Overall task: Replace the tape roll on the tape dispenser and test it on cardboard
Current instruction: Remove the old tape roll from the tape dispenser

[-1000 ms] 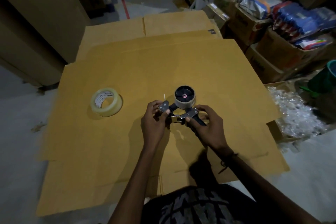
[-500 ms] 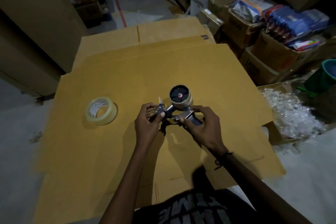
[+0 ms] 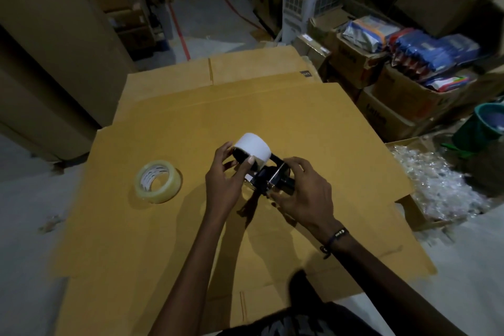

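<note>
Black-and-metal handheld tape dispenser (image 3: 274, 179) held above flat brown cardboard sheet (image 3: 313, 128). Right hand (image 3: 302, 195) grasps its frame. Left hand (image 3: 225, 176) pinches the pale, near-spent core (image 3: 253, 148) on the spool. Clear new tape roll (image 3: 158, 181) lies on cardboard, left, apart.

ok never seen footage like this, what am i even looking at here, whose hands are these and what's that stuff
There is no machine here: a person wears a camera on the head, looking forward and down, so you see their own two arms from above. The left hand grips the pale empty core on a tape dispenser. The right hand holds the dispenser's dark frame. Both are raised just above a large flattened cardboard sheet spread on the floor. To the left on that sheet lies a fresh roll of clear tape, not yet touched. Boxes of packaged goods and a green bucket stand to the right.
</note>
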`<state>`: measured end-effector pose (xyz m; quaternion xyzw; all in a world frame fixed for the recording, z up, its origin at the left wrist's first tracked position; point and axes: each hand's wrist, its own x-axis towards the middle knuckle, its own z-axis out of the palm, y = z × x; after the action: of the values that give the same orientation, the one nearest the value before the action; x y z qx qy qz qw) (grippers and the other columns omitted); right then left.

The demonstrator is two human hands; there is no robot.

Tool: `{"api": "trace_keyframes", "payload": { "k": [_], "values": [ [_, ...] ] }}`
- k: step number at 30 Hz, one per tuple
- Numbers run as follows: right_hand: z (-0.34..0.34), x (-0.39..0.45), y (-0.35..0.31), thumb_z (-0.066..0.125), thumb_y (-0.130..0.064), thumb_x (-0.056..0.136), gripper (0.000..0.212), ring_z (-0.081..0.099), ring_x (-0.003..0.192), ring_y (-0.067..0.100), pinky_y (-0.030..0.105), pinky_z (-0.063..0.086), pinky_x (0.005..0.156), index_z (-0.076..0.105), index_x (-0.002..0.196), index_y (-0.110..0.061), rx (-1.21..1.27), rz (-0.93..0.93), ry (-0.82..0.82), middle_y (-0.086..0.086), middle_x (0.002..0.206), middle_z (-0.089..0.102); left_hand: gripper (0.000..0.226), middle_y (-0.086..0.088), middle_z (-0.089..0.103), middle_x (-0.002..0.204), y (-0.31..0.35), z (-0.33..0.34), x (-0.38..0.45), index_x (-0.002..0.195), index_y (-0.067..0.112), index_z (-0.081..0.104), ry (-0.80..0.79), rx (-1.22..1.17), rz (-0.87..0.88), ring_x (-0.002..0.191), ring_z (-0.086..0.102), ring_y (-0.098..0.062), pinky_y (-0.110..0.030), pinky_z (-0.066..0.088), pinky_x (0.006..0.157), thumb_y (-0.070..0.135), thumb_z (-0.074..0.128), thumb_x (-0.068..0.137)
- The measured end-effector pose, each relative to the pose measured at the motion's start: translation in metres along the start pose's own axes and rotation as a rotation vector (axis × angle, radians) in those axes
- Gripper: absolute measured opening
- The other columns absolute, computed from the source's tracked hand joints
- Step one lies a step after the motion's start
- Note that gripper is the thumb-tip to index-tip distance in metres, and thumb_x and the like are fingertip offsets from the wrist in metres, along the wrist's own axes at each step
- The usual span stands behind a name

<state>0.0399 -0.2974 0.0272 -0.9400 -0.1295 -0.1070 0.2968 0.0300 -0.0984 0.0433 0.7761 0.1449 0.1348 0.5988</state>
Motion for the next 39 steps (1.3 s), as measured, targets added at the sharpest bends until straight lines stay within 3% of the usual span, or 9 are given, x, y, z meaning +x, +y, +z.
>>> {"api": "trace_keyframes", "payload": {
  "k": [3,6,11,17,20,23,25,29,39],
  "values": [
    [0.005,-0.003,-0.001,0.084,-0.057,0.073,0.074,0.073,0.1,0.023,0.031,0.054,0.072,0.063,0.135,-0.023,0.002,-0.027,0.042,-0.003,0.128,0.071,0.049,0.02,0.062,0.13,0.004,-0.003,0.0,0.139,0.039,0.059,0.022,0.018,0.002,0.112,0.066,-0.004,-0.009,0.049,0.076,0.043,0.078,0.094],
    [0.005,-0.003,-0.002,0.077,-0.064,0.078,0.07,0.073,0.099,0.018,0.029,0.054,0.071,0.066,0.134,-0.024,0.035,-0.027,0.066,-0.007,0.127,0.071,0.046,0.023,0.063,0.127,0.004,-0.006,-0.002,0.138,0.037,0.06,0.022,0.012,0.011,0.111,0.063,0.01,-0.003,0.048,0.074,0.042,0.077,0.095],
    [0.005,-0.005,-0.002,0.083,-0.061,0.077,0.066,0.07,0.096,0.012,0.031,0.057,0.072,0.068,0.131,-0.026,0.158,-0.007,0.051,-0.01,0.126,0.071,0.047,0.022,0.065,0.129,0.001,-0.01,-0.007,0.134,0.041,0.061,0.039,-0.009,-0.005,0.111,0.066,0.01,-0.007,0.05,0.077,0.047,0.08,0.091],
    [0.005,-0.01,-0.007,0.086,-0.06,0.072,0.058,0.067,0.087,0.003,0.034,0.06,0.068,0.073,0.12,-0.03,0.349,0.043,0.043,-0.017,0.116,0.071,0.045,0.008,0.068,0.135,-0.009,-0.021,-0.007,0.132,0.033,0.064,0.021,-0.099,-0.027,0.116,0.07,-0.004,-0.022,0.056,0.084,0.028,0.083,0.092],
    [0.005,-0.006,-0.004,0.085,-0.04,0.083,0.029,0.07,0.087,0.006,0.041,0.061,0.064,0.075,0.109,-0.032,0.432,0.053,0.015,-0.02,0.108,0.073,0.047,0.002,0.067,0.138,-0.014,-0.029,-0.009,0.137,0.025,0.063,-0.038,-0.17,-0.033,0.117,0.069,-0.001,-0.017,0.055,0.084,0.017,0.081,0.093],
    [0.008,-0.001,-0.001,0.085,-0.021,0.087,0.019,0.072,0.088,0.009,0.04,0.063,0.063,0.078,0.104,-0.026,0.537,0.055,-0.047,-0.015,0.106,0.077,0.051,0.003,0.067,0.141,-0.019,-0.035,-0.007,0.136,0.027,0.063,-0.098,-0.186,-0.023,0.125,0.067,-0.008,-0.026,0.056,0.094,0.022,0.084,0.09],
    [0.009,0.003,-0.001,0.085,-0.016,0.088,0.021,0.073,0.086,0.011,0.034,0.063,0.064,0.079,0.106,-0.024,0.615,0.075,-0.1,-0.011,0.107,0.078,0.054,0.01,0.068,0.139,-0.018,-0.036,-0.007,0.135,0.029,0.064,-0.14,-0.174,-0.002,0.129,0.064,-0.01,-0.03,0.056,0.1,0.03,0.085,0.085],
    [0.004,0.012,0.009,0.088,-0.016,0.087,0.022,0.073,0.082,0.013,0.023,0.059,0.07,0.081,0.109,-0.02,0.705,0.117,-0.184,-0.009,0.106,0.08,0.052,0.014,0.068,0.134,-0.013,-0.03,-0.003,0.135,0.023,0.063,-0.185,-0.136,0.028,0.125,0.065,-0.002,-0.024,0.053,0.098,0.009,0.083,0.09],
    [-0.009,0.026,0.041,0.088,-0.01,0.086,0.046,0.079,0.098,0.03,0.039,0.064,0.09,0.072,0.129,-0.014,0.813,0.115,-0.432,0.001,0.131,0.073,0.056,0.02,0.064,0.141,0.002,-0.015,0.008,0.137,0.033,0.063,-0.343,0.06,0.08,0.129,0.061,0.004,-0.045,0.042,0.105,0.029,0.086,0.086]
  ]
}}
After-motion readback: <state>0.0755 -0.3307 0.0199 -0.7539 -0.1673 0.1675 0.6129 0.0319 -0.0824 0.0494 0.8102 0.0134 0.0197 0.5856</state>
